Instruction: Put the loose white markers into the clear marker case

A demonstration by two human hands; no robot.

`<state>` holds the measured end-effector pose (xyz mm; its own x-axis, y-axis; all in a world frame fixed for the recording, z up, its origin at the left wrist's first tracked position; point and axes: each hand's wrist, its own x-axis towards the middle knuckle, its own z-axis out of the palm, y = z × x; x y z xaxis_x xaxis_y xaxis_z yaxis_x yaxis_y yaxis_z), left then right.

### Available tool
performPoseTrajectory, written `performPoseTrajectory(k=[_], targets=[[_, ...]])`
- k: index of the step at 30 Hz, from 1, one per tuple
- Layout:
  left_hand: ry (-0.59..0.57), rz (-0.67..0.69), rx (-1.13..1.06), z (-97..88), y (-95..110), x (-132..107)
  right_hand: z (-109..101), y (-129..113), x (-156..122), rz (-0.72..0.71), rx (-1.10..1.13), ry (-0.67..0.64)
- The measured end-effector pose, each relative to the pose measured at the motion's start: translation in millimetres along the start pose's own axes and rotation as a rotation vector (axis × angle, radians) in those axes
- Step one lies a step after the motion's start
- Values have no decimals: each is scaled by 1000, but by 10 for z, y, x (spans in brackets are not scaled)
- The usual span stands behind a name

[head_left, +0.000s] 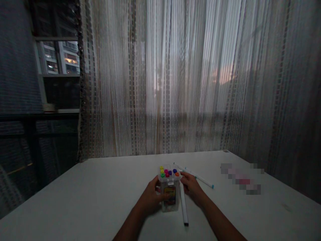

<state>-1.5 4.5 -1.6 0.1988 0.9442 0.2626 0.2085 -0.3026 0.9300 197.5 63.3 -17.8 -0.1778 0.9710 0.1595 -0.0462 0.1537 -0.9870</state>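
1. head view, the work: a clear, upright, box-shaped plastic container (165, 204) with a dark, colourful label (173, 193) on its front stands near the front of a broad white table (112, 187), between the two hands. coloured round marker ends (167, 175) show at its top: yellow, green, pink, red, purple, blue and orange.
2. head view, left hand: the left hand (151, 197) is wrapped around the container's left side, its thumb laid across the label and its fingers curled round the side and back, so it has hold of the container.
3. head view, right hand: the right hand (192, 187) is at the container's upper right edge with its fingers partly bent; whether they grip anything cannot be told.
4. head view, nearby: a thick white marker (184, 205) with a dark end reaches from beside the right fingers toward the wearer, just right of the container. beyond the right hand, slim white markers with blue ends (205, 182) lie on the table.
5. head view, around: a pixelated patch (240, 179) covers something at the table's right; a sheer striped curtain (163, 83) hangs behind, with a window (60, 58) at the left.
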Motion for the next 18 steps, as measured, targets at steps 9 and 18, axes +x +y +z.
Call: performPoseTrajectory(k=[9, 18], targets=[[-6, -7, -1, 15, 36, -3, -30, -46, 4, 83, 349, 52], [21, -7, -9, -15, -35, 21, -61, -58, 18, 93, 467, 58]])
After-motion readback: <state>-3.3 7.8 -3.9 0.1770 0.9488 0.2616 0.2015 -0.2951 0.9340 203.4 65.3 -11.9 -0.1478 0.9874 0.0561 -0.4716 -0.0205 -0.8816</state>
